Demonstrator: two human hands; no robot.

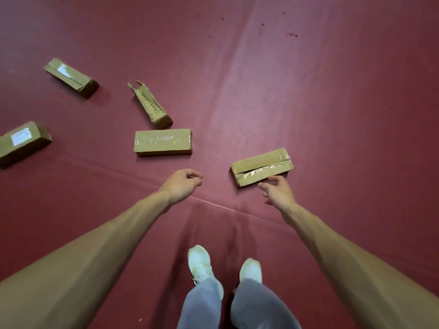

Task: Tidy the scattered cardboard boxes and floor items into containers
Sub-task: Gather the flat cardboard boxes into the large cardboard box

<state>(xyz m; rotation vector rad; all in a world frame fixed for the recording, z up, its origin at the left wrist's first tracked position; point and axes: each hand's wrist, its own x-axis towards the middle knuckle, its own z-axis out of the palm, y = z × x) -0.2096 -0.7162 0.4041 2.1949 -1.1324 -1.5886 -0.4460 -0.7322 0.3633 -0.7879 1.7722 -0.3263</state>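
Note:
Several long cardboard boxes lie scattered on a dark red floor mat (308, 103). The nearest taped box (261, 166) lies just beyond my right hand (279, 192), whose fingers are spread and loosely curved, holding nothing. My left hand (181, 182) hovers with loosely curled fingers below a flat taped box (163, 142), also holding nothing. A torn, crumpled box (152, 106) lies behind that one. Two more boxes lie to the left: one far left with a white label (22, 142), another at upper left (71, 77).
My two feet in white shoes (199, 262) stand on the mat near the bottom centre. A seam in the mat (221, 206) runs diagonally under my hands. No container is in view.

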